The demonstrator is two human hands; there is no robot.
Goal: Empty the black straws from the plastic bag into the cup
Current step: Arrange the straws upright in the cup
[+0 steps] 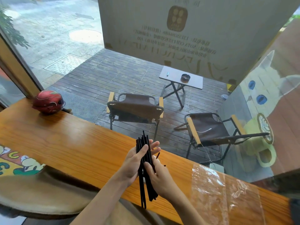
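Both hands, left hand [132, 161] and right hand [159, 176], curl round an uneven bundle of black straws [144, 161] above the counter [73, 143]; loose strays risk slipping off its edge.

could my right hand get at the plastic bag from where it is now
Probably not yet: the plastic bag lies unobstructed on the counter beside the right hand, but that hand's grip is full of black straws.

Café: window counter [68, 137], patio chairs [134, 108]
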